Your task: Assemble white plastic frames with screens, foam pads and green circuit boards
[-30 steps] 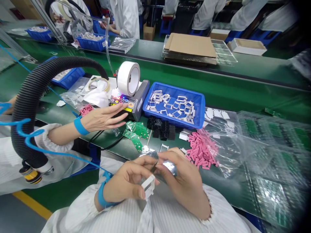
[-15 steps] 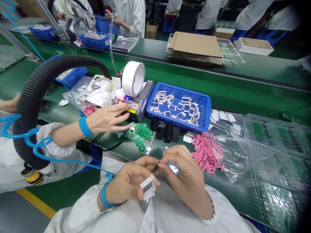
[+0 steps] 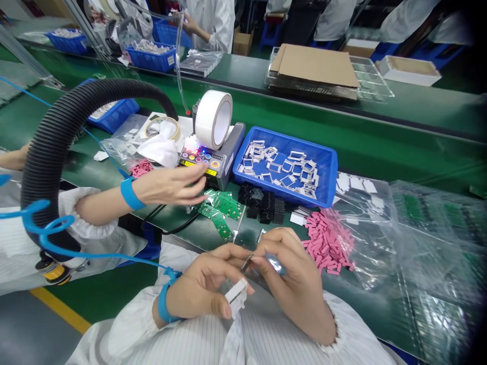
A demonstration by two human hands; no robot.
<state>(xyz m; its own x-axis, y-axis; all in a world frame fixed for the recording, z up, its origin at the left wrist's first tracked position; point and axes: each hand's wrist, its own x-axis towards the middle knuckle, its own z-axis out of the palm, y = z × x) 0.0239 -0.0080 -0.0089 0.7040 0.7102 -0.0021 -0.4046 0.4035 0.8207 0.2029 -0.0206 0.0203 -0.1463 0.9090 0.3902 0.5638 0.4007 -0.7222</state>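
My left hand [image 3: 205, 284], with a blue wrist strap, grips a small white plastic frame [image 3: 236, 296] between thumb and fingers. Close beside it, my right hand [image 3: 292, 279] pinches a small dark flat piece [image 3: 247, 261], which the left fingertips also seem to touch. Beyond my hands lie green circuit boards [image 3: 220, 210], black parts in stacks [image 3: 264, 204] and a heap of pink strips [image 3: 327, 242]. White frames fill part of a blue bin [image 3: 332, 175].
A co-worker's hand [image 3: 171, 186] reaches from the left near a tape dispenser [image 3: 228, 165] carrying a white tape roll [image 3: 204, 119]. A black ribbed hose [image 3: 41, 152] arches at left. Clear plastic trays [image 3: 429, 243] lie at right; cardboard [image 3: 315, 66] sits on the far bench.
The white frame has tilted slightly in my left hand, and the dark piece has turned more edge-on. The co-worker's fingers have drawn closer together by the dispenser. The view has shifted slightly.
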